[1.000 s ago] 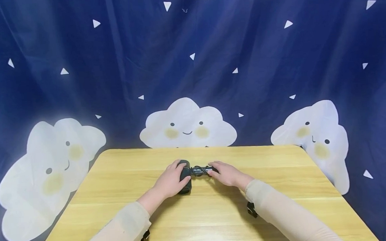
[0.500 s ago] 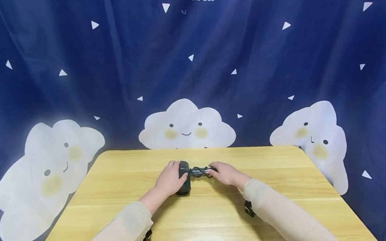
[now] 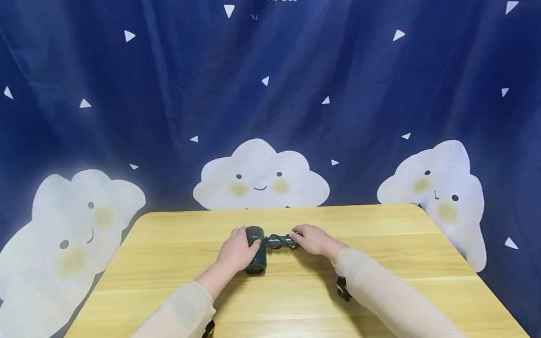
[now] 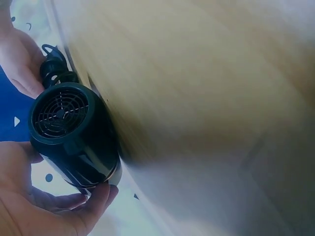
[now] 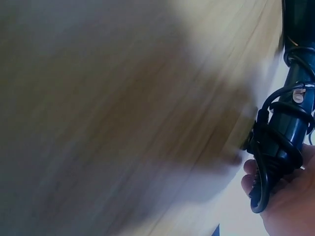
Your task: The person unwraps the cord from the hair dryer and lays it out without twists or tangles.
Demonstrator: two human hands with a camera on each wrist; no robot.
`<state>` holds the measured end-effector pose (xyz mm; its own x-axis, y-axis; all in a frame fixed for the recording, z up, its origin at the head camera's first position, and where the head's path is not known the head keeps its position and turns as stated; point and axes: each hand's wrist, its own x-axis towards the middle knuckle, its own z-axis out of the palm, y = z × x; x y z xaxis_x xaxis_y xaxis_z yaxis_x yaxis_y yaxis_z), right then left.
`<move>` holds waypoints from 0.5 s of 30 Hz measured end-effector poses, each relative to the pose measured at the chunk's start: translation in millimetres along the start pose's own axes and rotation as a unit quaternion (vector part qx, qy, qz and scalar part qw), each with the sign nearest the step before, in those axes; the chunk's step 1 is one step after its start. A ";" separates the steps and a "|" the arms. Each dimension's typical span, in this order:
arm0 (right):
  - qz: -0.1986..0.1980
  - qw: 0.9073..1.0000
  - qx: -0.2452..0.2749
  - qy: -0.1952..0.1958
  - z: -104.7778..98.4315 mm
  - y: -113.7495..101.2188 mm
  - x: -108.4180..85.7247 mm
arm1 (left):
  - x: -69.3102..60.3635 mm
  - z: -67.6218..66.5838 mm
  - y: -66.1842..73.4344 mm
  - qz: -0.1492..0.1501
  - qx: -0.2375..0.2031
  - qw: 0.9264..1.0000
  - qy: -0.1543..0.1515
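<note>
A black hair dryer [image 3: 257, 261] lies at the table's middle, its barrel at the left and its handle [image 5: 291, 115] pointing right. Round the handle its black cord [image 5: 283, 139] is wound in loops. My left hand [image 3: 237, 251] holds the barrel from the left, thumb on the near side and fingers on the far side. The round intake grille [image 4: 61, 114] faces the left wrist camera. At the handle's end, my right hand [image 3: 315, 238] grips the handle and part of the cord. Its fingers are partly hidden behind the handle.
The light wooden table [image 3: 278, 298] has a far edge a little beyond the dryer. Behind it hangs a dark blue curtain [image 3: 254, 61] with white clouds and triangles. A small black device [image 3: 343, 288] is worn beneath the right sleeve.
My left hand has slid slightly left on the barrel, so more of its top shows. The right hand stays at the handle's end. The head view has shifted a little.
</note>
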<state>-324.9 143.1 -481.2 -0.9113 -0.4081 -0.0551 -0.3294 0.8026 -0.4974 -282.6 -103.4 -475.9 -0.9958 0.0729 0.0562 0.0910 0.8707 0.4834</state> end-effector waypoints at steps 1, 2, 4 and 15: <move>0.002 1.000 -0.001 -0.002 0.7 0.1 1.4 | 0.4 0.2 0.0 -0.004 -0.002 1.000 -0.002; 0.002 1.000 -0.002 -0.002 1.3 0.3 2.6 | 0.6 0.4 0.1 -0.007 -0.002 1.000 -0.004; 0.001 1.000 -0.005 0.000 2.5 0.3 4.7 | 0.9 0.7 0.2 -0.008 -0.002 1.000 -0.006; 0.001 1.000 -0.013 -0.002 2.7 -1.4 9.1 | 1.3 0.2 2.3 -0.031 -0.016 0.999 -0.027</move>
<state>-332.1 137.1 -483.3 -0.9111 -0.4078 -0.0604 -0.3333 0.8148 -0.4744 -283.7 -101.2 -474.9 -0.9987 0.0464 -0.0208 0.0293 0.8586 0.5118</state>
